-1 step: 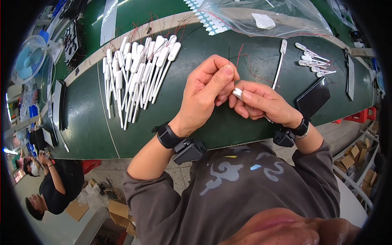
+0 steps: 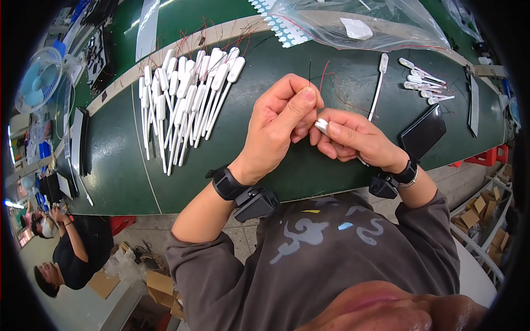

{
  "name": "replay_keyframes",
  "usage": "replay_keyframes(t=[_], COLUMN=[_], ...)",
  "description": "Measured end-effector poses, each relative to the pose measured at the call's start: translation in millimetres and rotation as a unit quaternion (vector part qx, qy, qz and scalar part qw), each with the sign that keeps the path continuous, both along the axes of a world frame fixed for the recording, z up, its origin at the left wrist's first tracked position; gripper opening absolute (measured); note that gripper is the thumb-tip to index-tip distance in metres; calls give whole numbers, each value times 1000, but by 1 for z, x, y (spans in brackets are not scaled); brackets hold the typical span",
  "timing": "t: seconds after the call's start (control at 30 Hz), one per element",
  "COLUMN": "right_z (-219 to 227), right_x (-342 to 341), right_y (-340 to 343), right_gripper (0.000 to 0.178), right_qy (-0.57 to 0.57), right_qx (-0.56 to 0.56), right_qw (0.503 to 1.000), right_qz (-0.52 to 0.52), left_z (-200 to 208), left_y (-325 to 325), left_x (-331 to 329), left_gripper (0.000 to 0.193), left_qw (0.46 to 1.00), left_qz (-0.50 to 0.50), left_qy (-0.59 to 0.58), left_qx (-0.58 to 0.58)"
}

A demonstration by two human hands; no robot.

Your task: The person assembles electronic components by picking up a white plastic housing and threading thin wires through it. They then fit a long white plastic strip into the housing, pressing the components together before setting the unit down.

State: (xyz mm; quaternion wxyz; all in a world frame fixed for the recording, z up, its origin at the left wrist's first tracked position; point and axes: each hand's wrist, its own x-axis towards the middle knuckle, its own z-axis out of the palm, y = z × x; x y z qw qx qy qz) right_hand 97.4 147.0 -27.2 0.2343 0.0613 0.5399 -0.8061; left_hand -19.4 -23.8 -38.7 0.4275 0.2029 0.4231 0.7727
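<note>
Head view: both hands meet over the green tabletop (image 2: 121, 165), pinching one small white part.

Left hand (image 2: 279, 127) closes thumb and forefinger on thin red and black wires (image 2: 322, 74); right hand (image 2: 359, 140) grips the white part (image 2: 322, 127) between fingertips, held above the tabletop's near edge. White sticks (image 2: 182, 105) lie piled to the left, a black phone (image 2: 422, 131) to the right, a plastic bag (image 2: 353, 22) beyond.

Clear plastic bag (image 2: 353, 22) at the table's far edge; dark flat phone screen (image 2: 422, 132) right of the hands.
</note>
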Motion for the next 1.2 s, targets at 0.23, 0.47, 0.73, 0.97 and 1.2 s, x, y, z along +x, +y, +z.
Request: replay_keyframes(t=[0.23,0.47,0.73,0.97,1.2], right_z=[1,5,9,6,5], right_x=[1,-1,-2,1,0], right_y=[2,5,6,3,4], right_gripper=[45,46,47,39,35], right_qy=[-4,-26,-32,-17,8], right_qx=[-10,-26,-27,-11,29], right_qw=[1000,999,998,1000,999], right_qz=[7,8,47,10,14], left_z=[-2,2,5,3,4], left_y=[-1,-1,-3,-3,-3], left_x=[2,-1,-6,-6,-6], left_gripper=[22,21,21,21,21], left_qw=[1000,999,995,996,997], left_qz=[-17,-43,-91,-79,-72], left_qy=[-11,26,47,-36,-23], left_qx=[11,-5,-6,22,8])
